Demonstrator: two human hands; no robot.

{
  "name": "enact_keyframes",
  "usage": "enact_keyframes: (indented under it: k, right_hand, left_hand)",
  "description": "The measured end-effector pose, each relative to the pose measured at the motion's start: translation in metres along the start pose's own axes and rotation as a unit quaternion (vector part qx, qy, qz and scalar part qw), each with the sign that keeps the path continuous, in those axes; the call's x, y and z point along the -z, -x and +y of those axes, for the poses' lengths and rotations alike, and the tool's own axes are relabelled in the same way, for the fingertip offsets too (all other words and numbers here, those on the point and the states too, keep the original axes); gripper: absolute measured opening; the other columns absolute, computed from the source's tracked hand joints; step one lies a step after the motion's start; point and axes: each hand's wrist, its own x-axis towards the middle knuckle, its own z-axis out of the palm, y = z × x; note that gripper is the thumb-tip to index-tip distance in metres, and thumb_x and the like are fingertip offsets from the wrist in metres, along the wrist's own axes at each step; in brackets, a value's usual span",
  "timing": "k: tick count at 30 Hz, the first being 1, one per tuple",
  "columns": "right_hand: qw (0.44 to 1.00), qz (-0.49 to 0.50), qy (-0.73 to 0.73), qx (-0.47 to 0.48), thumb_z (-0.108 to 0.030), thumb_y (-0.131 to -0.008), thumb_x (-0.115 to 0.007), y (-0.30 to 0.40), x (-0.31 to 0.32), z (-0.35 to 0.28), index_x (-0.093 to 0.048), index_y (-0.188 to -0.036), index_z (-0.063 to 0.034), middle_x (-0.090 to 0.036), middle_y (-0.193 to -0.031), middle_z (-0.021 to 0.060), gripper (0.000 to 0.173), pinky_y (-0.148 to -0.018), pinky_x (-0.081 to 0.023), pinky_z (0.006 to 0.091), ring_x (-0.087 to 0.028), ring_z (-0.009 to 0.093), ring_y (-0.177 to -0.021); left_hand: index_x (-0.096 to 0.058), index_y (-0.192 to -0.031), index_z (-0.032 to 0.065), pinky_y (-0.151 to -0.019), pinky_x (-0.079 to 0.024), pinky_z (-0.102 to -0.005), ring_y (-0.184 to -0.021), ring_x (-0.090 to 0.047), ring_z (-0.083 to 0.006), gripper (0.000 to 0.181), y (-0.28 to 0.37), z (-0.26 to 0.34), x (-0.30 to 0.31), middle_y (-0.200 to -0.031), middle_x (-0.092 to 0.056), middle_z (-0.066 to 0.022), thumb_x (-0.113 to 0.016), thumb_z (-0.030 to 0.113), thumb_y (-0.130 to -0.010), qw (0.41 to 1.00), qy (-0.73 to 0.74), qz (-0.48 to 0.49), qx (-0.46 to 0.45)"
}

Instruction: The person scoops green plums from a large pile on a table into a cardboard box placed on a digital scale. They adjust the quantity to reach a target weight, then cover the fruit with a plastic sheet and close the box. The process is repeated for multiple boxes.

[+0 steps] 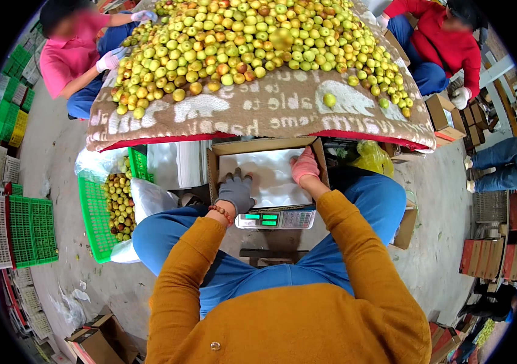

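An open cardboard box [213, 170] stands on a digital scale [274, 219] between my knees. A white foam sheet [269, 182] lies inside it, with a wavy surface. My left hand [236, 193], in a grey glove, rests spread on the left part of the sheet near the box's front edge. My right hand [305, 164], in a pink glove, lies at the right side of the box, its fingers on the sheet by the right wall; whether it grips anything is unclear. Beyond the box, many green and reddish jujube-like fruits [222, 50] are heaped on a patterned blanket [249, 109].
A green plastic crate [92, 218] with a bag of fruit stands at left, beside a stack of white sheets [192, 164]. A yellow bag [374, 159] lies right of the box. Two people sit at the blanket's far corners; another person's legs [499, 164] are at far right.
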Motion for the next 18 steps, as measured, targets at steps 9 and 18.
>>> enact_keyframes:
  k: [9,18]
  right_hand:
    - [0.938,-0.226,0.224,0.137,-0.061,-0.076,-0.062,0.058,0.006,-0.013,-0.010,-0.154,-0.0212,-0.001,-0.160,0.0155,0.101,-0.110,-0.016,0.0639,-0.004,0.041,-0.146]
    - [0.949,-0.264,0.135,0.107,-0.058,-0.071,-0.073,0.043,0.000,0.004,-0.011,-0.153,-0.0259,0.005,-0.160,0.0127,0.107,-0.109,-0.015,0.0656,0.002,0.040,-0.146]
  left_hand:
    - [-0.007,-0.154,0.0244,-0.108,-0.005,-0.0696,-0.142,0.006,-0.0513,0.087,-0.048,0.018,-0.053,-0.160,0.010,-0.0147,-0.051,0.053,-0.085,0.997,-0.011,-0.076,-0.008]
    - [0.007,-0.153,0.0236,-0.108,-0.019,-0.0662,-0.142,0.004,-0.0510,0.111,-0.058,0.037,-0.025,-0.158,0.017,-0.0134,-0.071,0.043,-0.076,0.987,-0.025,-0.155,0.044]
